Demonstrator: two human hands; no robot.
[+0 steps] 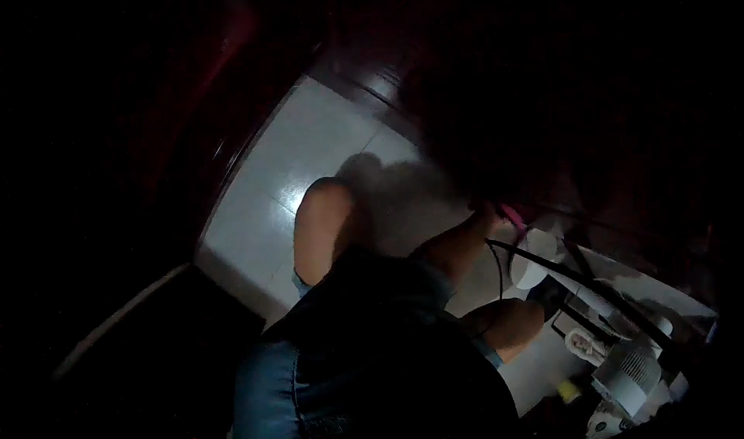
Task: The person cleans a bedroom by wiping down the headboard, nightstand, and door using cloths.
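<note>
One bare forearm reaches out from a dark top between two bent knees, toward the right of the head view. It looks like my right arm, and my right hand (492,213) is dim at its end. A pink thing (513,216) lies against or just beside the fingers; whether they grip it cannot be made out. A thin dark cable (501,272) hangs just below the hand. My left hand does not show.
Pale floor tiles (310,137) catch a bright reflection. At the lower right stand a round white object (535,259), a white vented device (628,377), a coil of white cord (585,347) and a small yellow item (569,392). Deep shadow covers much of the view.
</note>
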